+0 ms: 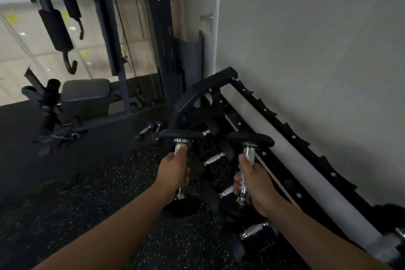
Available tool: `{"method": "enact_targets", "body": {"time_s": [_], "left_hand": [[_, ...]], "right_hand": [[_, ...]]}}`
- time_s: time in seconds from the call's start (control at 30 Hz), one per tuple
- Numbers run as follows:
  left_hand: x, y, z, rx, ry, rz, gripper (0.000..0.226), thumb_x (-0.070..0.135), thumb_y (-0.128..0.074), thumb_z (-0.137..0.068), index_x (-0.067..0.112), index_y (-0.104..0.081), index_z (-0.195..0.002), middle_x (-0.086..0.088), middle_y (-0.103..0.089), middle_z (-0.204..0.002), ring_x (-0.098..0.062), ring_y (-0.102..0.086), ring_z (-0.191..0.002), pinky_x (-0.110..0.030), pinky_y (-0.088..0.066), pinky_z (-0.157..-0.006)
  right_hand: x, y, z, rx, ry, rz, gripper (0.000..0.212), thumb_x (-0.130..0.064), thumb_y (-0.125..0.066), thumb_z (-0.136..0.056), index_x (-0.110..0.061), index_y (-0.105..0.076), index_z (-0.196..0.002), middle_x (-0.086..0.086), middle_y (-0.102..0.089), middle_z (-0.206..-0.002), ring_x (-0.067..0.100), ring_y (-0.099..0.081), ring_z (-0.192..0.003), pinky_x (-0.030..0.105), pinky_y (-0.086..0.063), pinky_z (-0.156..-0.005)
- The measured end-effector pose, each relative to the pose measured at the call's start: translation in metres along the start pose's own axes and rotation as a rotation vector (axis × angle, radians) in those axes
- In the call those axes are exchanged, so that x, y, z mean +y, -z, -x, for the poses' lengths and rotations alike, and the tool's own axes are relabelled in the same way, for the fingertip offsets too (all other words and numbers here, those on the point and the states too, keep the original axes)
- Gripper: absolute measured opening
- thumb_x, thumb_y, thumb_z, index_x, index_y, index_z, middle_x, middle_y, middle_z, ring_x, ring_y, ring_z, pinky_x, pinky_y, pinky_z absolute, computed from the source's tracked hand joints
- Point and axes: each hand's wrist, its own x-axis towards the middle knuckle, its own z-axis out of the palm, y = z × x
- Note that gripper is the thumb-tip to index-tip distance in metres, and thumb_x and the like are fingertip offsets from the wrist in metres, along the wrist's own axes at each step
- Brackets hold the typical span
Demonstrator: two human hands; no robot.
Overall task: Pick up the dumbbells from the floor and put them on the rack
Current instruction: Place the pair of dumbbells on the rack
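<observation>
Left hand [174, 172]: clenched around the chrome handle of the left dumbbell [179, 136], held upright above the floor [87, 193].
Right hand [252, 178]: grasping the right dumbbell [249, 140], upright, near the rack [274, 125] front edge.

Black speckled rubber floor [109, 193] w/ small dumbbell pair [151, 130] lying by rack [285, 136]; more dumbbells [213, 158] on rack's lower tier.

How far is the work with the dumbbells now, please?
Done: several dumbbells already lie on the rack. In hand: the left hand and right hand each grip one dumbbell, held in front of the rack, not yet placed. Left: a small pair remains on the floor beside the rack.
</observation>
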Motion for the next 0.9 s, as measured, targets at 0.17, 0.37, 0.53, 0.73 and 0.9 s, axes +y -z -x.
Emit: {"method": "enact_targets", "body": {"time_s": [0.17,0.37,0.53,0.73,0.9], "left_hand": [[0.01,0.016,-0.086,-0.027,0.047,-0.002,0.047,0.055,-0.05,-0.091,0.01,-0.052,-0.079,-0.003,-0.052,-0.052,-0.019,-0.045,-0.042,-0.028,-0.039,-0.044],[0.035,0.033,-0.207,-0.119,0.032,-0.058,0.051,0.056,-0.051,-0.09,0.006,-0.055,-0.084,-0.006,-0.053,-0.053,-0.02,-0.048,-0.042,-0.027,-0.041,-0.04],[0.066,0.028,-0.293,-0.203,0.067,-0.08,0.047,0.055,-0.051,-0.092,0.009,-0.052,-0.085,-0.006,-0.05,-0.055,-0.019,-0.045,-0.041,-0.027,-0.039,-0.038],[0.092,-0.012,-0.379,-0.314,0.138,-0.111,0.048,0.056,-0.055,-0.088,0.009,-0.056,-0.087,-0.002,-0.055,-0.051,-0.017,-0.047,-0.04,-0.027,-0.04,-0.04],[0.111,-0.064,-0.439,-0.406,0.164,-0.168,0.046,0.053,-0.054,-0.091,0.007,-0.055,-0.089,-0.003,-0.053,-0.05,-0.015,-0.045,-0.038,-0.024,-0.036,-0.038]], "right_hand": [[-0.012,-0.047,-0.074,0.046,-0.022,0.002,0.046,-0.053,-0.056,-0.093,-0.007,-0.056,-0.098,0.006,-0.056,-0.065,0.016,-0.054,-0.047,0.032,-0.05,-0.049],[-0.04,-0.11,-0.153,0.123,-0.034,-0.005,0.043,-0.05,-0.054,-0.096,-0.007,-0.054,-0.089,0.003,-0.056,-0.058,0.02,-0.053,-0.049,0.038,-0.046,-0.058],[-0.066,-0.142,-0.204,0.205,-0.053,-0.084,0.042,-0.05,-0.055,-0.095,-0.008,-0.055,-0.091,0.009,-0.055,-0.068,0.021,-0.053,-0.053,0.037,-0.045,-0.058],[-0.085,-0.145,-0.273,0.341,-0.048,-0.158,0.04,-0.046,-0.056,-0.096,-0.006,-0.055,-0.095,0.007,-0.057,-0.065,0.018,-0.055,-0.051,0.031,-0.051,-0.048],[-0.098,-0.12,-0.338,0.415,-0.055,-0.193,0.044,-0.048,-0.056,-0.096,-0.004,-0.057,-0.098,0.008,-0.057,-0.066,0.02,-0.057,-0.051,0.032,-0.052,-0.05]]}}
